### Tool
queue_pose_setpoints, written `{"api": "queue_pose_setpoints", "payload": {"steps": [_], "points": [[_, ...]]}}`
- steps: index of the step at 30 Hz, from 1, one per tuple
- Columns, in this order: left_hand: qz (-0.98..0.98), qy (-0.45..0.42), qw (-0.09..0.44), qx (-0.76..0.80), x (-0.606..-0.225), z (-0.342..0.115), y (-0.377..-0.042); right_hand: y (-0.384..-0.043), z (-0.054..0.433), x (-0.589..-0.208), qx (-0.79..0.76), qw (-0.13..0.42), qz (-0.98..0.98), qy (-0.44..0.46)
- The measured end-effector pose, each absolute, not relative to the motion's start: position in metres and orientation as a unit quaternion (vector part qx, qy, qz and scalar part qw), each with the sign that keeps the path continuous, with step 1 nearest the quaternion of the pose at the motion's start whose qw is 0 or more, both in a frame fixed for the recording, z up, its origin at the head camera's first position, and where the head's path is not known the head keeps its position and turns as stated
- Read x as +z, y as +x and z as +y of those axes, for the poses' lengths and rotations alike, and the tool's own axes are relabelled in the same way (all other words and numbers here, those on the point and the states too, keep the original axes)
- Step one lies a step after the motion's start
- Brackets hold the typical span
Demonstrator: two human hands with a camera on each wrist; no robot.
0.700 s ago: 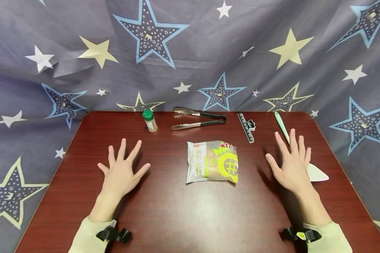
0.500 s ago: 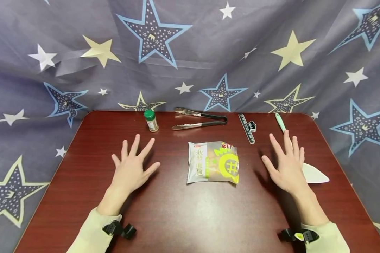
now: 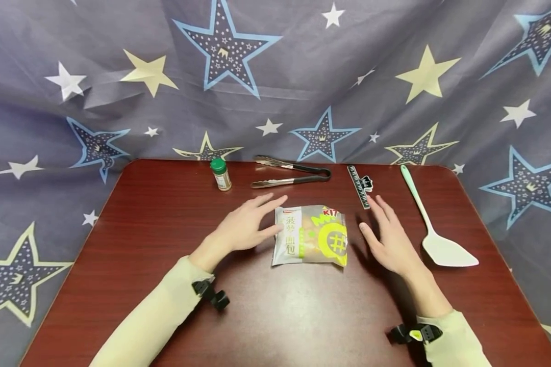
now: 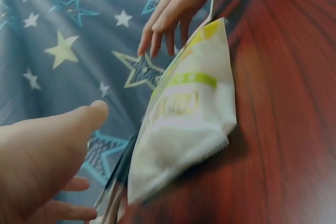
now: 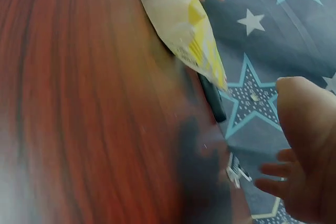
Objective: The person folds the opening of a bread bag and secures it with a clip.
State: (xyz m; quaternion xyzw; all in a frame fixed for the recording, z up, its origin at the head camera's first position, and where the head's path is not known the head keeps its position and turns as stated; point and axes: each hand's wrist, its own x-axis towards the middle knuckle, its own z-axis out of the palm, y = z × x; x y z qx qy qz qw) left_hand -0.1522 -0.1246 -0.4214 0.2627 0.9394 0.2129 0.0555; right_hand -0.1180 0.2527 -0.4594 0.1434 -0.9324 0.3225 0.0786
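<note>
A sealed packet of bread, silver-grey with yellow-green print, lies flat on the table between the two hands. Just off its left end is my left hand, fingers extended, with the fingertips overlapping the packet's edge in the head view. In the left wrist view a gap shows between that thumb and the packet. To the right of the packet, my right hand hovers with fingers spread and holds nothing. The right wrist view shows its thumb apart from the packet.
Behind the packet lie tongs with black handles. A green-capped spice bottle stands at back left. A piano-patterned clip lies just beyond my right fingertips. On the right is a pale green and white spatula. A starred cloth hangs behind the table.
My left hand has swung right, up to the packet's left end. My right hand has moved left toward the packet, uncovering the spatula. The packet lies where it was.
</note>
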Motion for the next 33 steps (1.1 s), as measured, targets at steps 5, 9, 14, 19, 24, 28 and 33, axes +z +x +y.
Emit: {"api": "queue_pose_setpoints", "payload": {"steps": [5,9,14,19,24,28,33], "points": [[0.915,0.300,0.085,0.256,-0.424,-0.087,-0.174,-0.124,0.237,-0.459,0.375,-0.005,-0.918,0.126],[0.906,0.317,0.100,0.263,-0.429,-0.063,-0.189,-0.134,0.223,-0.454,0.399,-0.070,-0.910,0.089],[0.910,0.306,0.123,0.249,-0.435,-0.042,-0.200,-0.143,0.214,-0.455,0.446,-0.124,-0.885,0.037],[0.912,0.304,0.131,0.243,-0.435,-0.029,-0.210,-0.149,0.212,-0.454,0.489,-0.143,-0.860,0.011],[0.907,0.305,0.133,0.260,-0.437,-0.019,-0.218,-0.151,0.210,-0.452,0.516,-0.154,-0.842,0.007],[0.902,0.303,0.136,0.275,-0.440,-0.016,-0.222,-0.152,0.207,-0.453,0.534,-0.163,-0.830,0.008],[0.903,0.306,0.136,0.269,-0.441,-0.014,-0.225,-0.155,0.207,-0.456,0.530,-0.160,-0.833,0.005]]}}
